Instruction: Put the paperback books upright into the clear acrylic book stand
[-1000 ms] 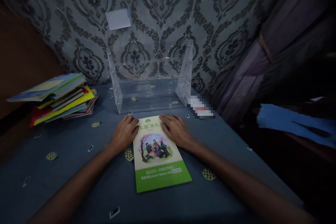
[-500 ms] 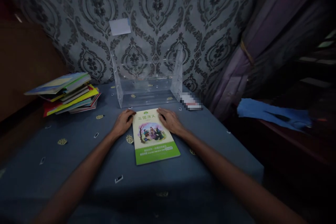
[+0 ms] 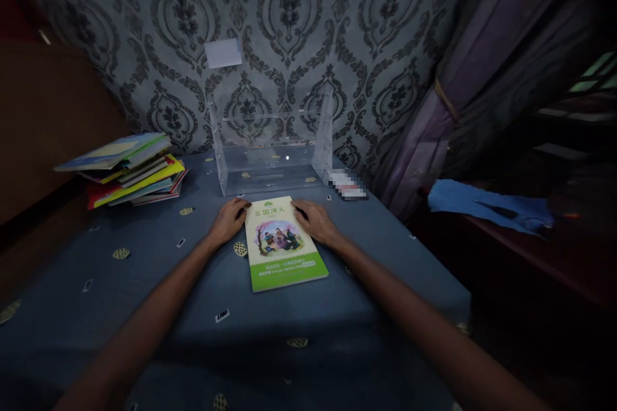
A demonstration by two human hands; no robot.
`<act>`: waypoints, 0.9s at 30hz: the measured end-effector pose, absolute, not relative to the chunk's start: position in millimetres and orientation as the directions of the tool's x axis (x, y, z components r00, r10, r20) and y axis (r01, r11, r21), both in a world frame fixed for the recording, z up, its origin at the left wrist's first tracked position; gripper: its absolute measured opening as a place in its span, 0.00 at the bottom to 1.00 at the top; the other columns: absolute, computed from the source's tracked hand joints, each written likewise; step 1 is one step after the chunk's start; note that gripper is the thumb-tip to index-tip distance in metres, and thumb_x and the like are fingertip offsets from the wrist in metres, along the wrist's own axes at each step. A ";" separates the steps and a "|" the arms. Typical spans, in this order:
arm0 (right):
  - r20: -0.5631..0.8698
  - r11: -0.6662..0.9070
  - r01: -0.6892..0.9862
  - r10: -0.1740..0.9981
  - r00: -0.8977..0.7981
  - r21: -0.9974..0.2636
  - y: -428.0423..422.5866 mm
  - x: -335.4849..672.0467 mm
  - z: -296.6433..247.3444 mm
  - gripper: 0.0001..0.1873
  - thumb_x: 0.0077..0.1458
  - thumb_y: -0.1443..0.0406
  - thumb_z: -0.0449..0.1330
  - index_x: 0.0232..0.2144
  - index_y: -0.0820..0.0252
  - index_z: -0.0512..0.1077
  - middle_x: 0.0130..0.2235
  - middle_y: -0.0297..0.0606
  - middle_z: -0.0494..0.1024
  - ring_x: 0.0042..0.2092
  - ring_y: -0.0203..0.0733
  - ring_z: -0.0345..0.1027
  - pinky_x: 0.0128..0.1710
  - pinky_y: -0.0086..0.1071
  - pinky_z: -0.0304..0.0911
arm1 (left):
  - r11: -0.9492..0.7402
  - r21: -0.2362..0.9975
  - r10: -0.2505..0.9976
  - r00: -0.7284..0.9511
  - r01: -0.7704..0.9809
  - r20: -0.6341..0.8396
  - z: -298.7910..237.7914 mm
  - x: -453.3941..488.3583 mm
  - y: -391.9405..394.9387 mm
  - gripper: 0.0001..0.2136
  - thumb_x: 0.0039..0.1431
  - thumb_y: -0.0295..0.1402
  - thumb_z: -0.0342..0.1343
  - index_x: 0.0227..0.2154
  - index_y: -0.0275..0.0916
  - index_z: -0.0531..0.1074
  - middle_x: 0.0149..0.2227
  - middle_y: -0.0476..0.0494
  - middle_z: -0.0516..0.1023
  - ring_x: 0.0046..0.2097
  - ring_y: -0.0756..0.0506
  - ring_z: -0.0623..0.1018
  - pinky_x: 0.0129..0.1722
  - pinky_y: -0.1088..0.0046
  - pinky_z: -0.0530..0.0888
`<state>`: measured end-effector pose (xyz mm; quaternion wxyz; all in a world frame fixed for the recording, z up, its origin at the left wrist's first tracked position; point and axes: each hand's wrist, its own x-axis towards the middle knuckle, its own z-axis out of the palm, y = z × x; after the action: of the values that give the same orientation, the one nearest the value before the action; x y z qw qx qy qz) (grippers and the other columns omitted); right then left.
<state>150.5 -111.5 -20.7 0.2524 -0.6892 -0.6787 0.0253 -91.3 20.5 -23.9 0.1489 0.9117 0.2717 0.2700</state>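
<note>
The book (image 3: 284, 244) lay flat on the table (image 3: 144, 282). The left hand (image 3: 228, 221) rested at the book's far left corner and the right hand (image 3: 315, 221) at its far right, both touching it. Just behind the book stood the rack (image 3: 272, 141). The stack (image 3: 132, 170) lay behind and well left of the book, and the curtain (image 3: 457, 96) hung well to its right.

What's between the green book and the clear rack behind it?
Head view: only a narrow strip of blue tablecloth separates the green book from the clear rack. No object lies there.
</note>
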 end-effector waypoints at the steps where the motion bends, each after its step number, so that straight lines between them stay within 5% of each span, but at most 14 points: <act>1: 0.309 0.050 0.922 0.948 0.077 -0.384 -111.5 150.5 -20.4 0.20 0.62 0.67 0.50 0.54 0.64 0.72 0.55 0.48 0.75 0.58 0.47 0.68 0.58 0.40 0.60 | -0.809 0.415 0.574 0.708 0.415 0.411 -23.6 -91.3 20.4 0.14 0.59 0.26 0.48 0.45 0.36 0.74 0.45 0.40 0.76 0.49 0.43 0.75 0.53 0.62 0.71; 27: 0.344 0.075 0.916 0.936 0.072 -0.394 -109.0 154.1 -25.3 0.20 0.61 0.67 0.51 0.52 0.61 0.73 0.54 0.46 0.77 0.56 0.49 0.70 0.56 0.44 0.63 | -0.842 0.339 0.534 0.737 0.420 0.414 -23.8 -88.1 24.3 0.14 0.60 0.24 0.47 0.45 0.35 0.74 0.42 0.39 0.74 0.46 0.42 0.73 0.50 0.64 0.70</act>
<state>154.1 -109.0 -25.3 0.2713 -0.6800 -0.6809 0.0186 -88.1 24.3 -23.8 0.1122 0.9252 0.2578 0.2550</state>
